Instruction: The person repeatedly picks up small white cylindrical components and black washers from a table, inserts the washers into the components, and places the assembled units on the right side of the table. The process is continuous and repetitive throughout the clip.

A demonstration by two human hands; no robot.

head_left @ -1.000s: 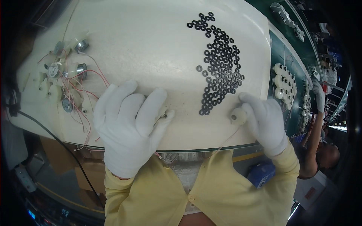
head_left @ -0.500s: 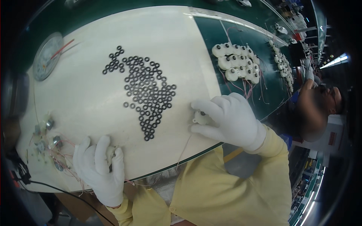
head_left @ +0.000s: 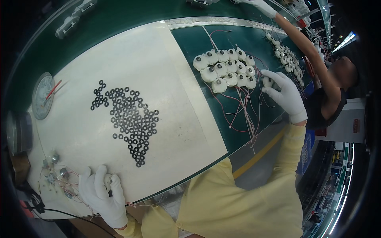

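My left hand, in a white glove, is closed around a small pale motor-like part at the near left of the white board; wires trail from beneath it. My right hand, gloved too, has thumb and fingers closed around a round white wired part over the green mat. That part is at the right end of several rows of white housings with black tops, their pink and white wires hanging toward me. Many black rings lie flat on the white board.
Loose motors with tangled wires lie left of my left hand. A round clear dish with a red stick stands at the far left. A black cable crosses the near left corner. Another person's arm reaches over the far right.
My right hand has carried the white part from the board rightward to the rows on the green mat. My left hand keeps its hold. The view has shifted; the other person's arm now stretches out.
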